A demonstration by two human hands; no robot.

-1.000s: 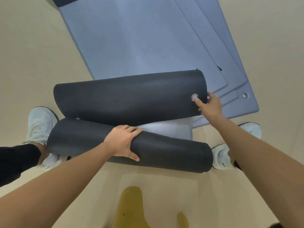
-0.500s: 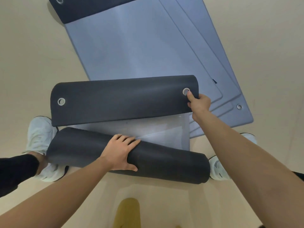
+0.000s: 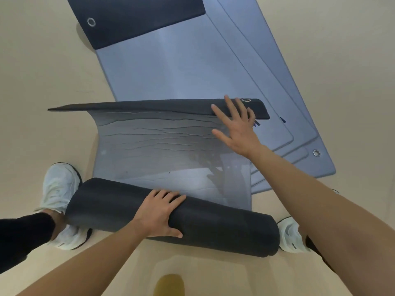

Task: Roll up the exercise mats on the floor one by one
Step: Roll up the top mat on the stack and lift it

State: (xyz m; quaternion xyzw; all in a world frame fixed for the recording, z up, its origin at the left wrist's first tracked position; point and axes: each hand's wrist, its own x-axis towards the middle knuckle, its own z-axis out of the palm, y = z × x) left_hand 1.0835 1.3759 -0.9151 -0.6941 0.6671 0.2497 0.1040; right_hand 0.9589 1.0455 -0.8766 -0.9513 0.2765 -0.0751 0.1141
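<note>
Where the dark grey roll of foam exercise mat [image 3: 213, 233] lies: on the beige floor [image 3: 42, 82] just before the person's feet, long axis running left to right.
pale grey creased sheet [image 3: 160, 150]: the same mat's unrolled length, stretching away from the roll's far side; its end is a turned-up dark strip [image 3: 149, 105] with a metal eyelet [image 3: 246, 100].
left hand [image 3: 159, 212]: palm down on the roll's middle, fingers laid over its top, pressing rather than clasping.
right hand [image 3: 237, 127]: beyond the roll, fingers straight and spread over the strip's right part, grasping nothing; contact unclear.
coming move: probably rolling away from the person, square to that axis; the left hand is nearer, the right must return to the roll's right half.
blue-grey flat mats [image 3: 192, 67]: stacked beyond the roll, under the sheet.
white shoes [image 3: 57, 189]: one at each roll end.
</note>
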